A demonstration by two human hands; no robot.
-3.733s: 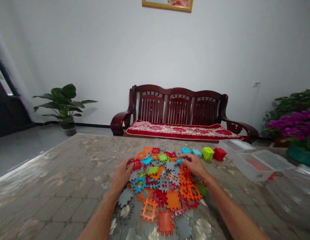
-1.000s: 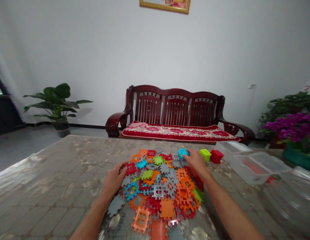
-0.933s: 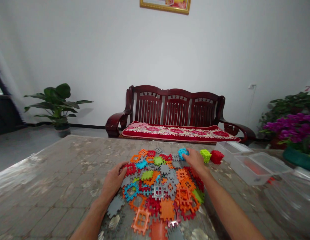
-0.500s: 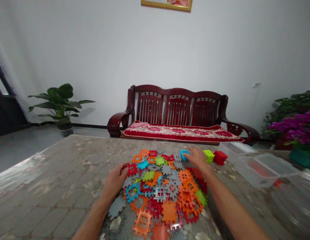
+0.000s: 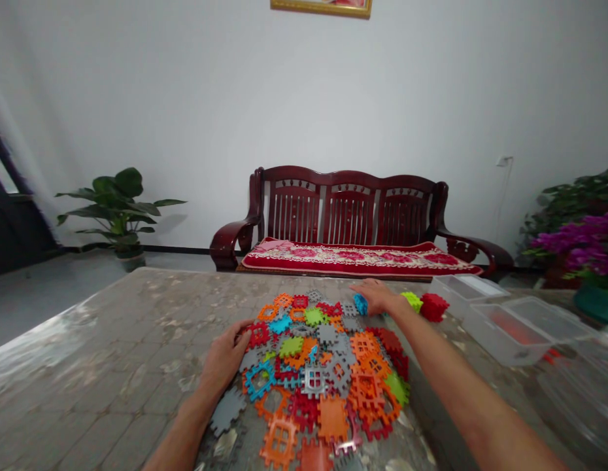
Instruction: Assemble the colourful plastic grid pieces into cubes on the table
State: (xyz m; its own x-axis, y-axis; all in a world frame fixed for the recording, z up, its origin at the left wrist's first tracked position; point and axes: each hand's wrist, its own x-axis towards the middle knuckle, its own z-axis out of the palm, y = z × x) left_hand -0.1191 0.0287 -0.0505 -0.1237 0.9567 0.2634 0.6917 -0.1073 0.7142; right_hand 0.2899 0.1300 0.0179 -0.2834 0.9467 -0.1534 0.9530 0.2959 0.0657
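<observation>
Overlapping blue pieces (image 5: 360, 303), long axis unclear, right hand (image 5: 378, 297), grip hidden, left hand (image 5: 228, 348) half-open at red tile (image 5: 259, 334)

Blue pieces (image 5: 360, 304) — partly behind the right grip (image 5: 377, 296); gold frame (image 5: 321, 9) — lower edge only

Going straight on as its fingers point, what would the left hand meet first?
Likely the red plastic tile with toothed edges, just ahead of the left hand; whether they touch is unclear.

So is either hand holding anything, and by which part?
It can't be told: the right hand partly covers a blue block, hiding any grip. The left hand is at a red piece, no grip visible.
</observation>
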